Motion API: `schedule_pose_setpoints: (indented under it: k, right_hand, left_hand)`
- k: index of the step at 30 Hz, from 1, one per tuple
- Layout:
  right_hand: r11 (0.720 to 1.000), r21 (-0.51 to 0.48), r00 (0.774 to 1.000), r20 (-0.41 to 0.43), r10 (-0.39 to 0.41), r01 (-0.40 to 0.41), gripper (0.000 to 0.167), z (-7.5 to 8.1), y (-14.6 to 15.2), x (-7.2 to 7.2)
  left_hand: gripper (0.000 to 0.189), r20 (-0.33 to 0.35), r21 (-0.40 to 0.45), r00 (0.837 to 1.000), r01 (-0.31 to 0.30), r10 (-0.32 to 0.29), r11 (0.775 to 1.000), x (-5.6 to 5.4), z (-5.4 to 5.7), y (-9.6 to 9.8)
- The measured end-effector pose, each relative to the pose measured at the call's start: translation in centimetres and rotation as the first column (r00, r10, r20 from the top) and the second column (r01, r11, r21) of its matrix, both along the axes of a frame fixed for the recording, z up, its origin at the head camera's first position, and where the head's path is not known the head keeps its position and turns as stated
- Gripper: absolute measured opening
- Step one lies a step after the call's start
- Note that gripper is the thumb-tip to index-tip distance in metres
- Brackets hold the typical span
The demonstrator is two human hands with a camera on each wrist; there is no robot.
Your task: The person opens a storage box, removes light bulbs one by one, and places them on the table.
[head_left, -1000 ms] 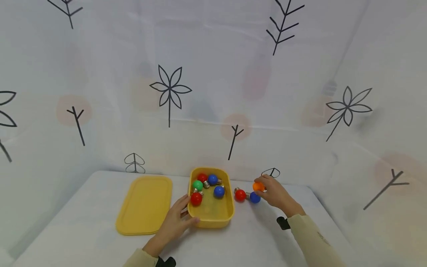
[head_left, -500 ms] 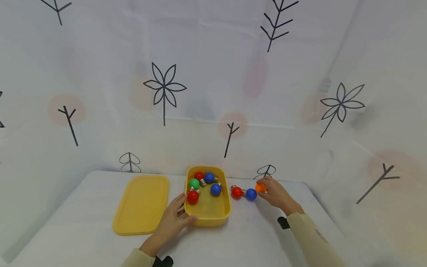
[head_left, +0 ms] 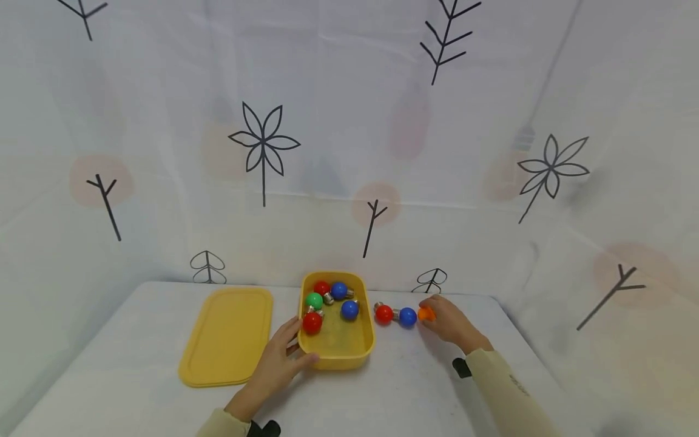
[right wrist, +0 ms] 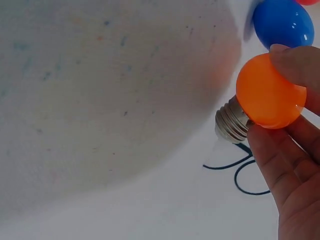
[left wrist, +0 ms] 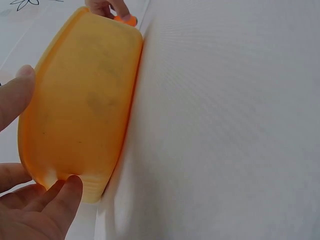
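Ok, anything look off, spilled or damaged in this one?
One minor thing: in the right wrist view, the pale surface near the orange bulb carries small blue and dark specks, which look like stray marks or stains. Otherwise nothing stands out: no visible bulb looks broken, and the yellow container stands upright.

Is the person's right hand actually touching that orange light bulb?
Touching. The right wrist view shows it: the right hand holds the orange bulb, thumb against one side and fingers against the other.
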State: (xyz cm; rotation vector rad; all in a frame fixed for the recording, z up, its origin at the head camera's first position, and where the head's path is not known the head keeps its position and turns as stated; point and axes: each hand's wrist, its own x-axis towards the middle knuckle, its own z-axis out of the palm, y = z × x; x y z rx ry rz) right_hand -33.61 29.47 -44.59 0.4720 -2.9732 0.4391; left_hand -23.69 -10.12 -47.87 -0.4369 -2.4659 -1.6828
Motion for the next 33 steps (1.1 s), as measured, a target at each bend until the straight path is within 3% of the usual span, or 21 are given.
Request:
schedule_pose_setpoints:
  k: [9,13,20,33]
  right_hand:
    - [1.0,0.009,1.0,0.015,-0.02,0.02,0.031,-0.88,0.5,0.2]
    - [1.0,0.007,1.0,0.002,0.002,-0.002,0.034,-0.87,0.17,0.13]
    - [0.999,0.017,0.998,0.025,-0.052,0.051,0.036,-0.75,-0.08,0.06]
    - [0.998,0.025,0.998,0.006,-0.066,0.066,0.038,-0.66,-0.07,0.24]
  left_hand:
    - [0.081,0.0,-0.01,1.0,0.007,-0.007,1.0,-0.07,-0.22,0.14]
    - [0.081,0.003,0.01,1.0,-0.004,0.004,1.0,-0.04,-0.39,-0.03]
    - [0.081,0.005,0.021,1.0,0.005,-0.006,1.0,-0.01,-0.23,-0.09]
    - [0.081,0.011,0.007,1.0,0.005,-0.005,1.0,0.02,-0.01,-0.02]
